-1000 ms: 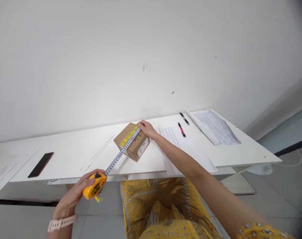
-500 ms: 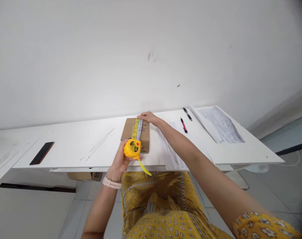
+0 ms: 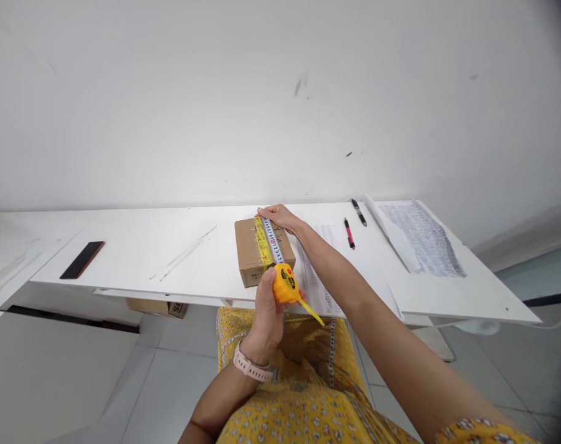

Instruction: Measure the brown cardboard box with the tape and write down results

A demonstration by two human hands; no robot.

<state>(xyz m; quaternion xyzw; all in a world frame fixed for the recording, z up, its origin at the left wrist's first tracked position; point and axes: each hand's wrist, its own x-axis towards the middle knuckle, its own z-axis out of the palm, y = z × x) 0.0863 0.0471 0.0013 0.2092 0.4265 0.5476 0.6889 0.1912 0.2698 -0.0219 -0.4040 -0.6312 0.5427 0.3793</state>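
A small brown cardboard box (image 3: 249, 245) rests on the white table, with dark handwriting partly covered on its top. My left hand (image 3: 267, 308) is wrapped round a yellow tape measure (image 3: 286, 285) at the box's near edge; a yellow strap dangles from its case. The pulled-out blade (image 3: 268, 240) lies across the box's top, from the near edge to the far one. At the far edge my right hand (image 3: 278, 216) pinches the blade's end with thumb and fingers, which partly hide the tip.
Printed sheets (image 3: 324, 290) lie right of the box, partly under my right arm. A red pen (image 3: 349, 234), a black pen (image 3: 359, 213) and a written-on notebook (image 3: 419, 237) are farther right. At the left lies a dark flat slab (image 3: 82, 259). A wall (image 3: 216, 105) stands behind the table.
The tape measure and my left hand have shifted to the right. The box and blade now sit at a different angle, turned so the blade slants down to the right. My right hand stays at the far edge.
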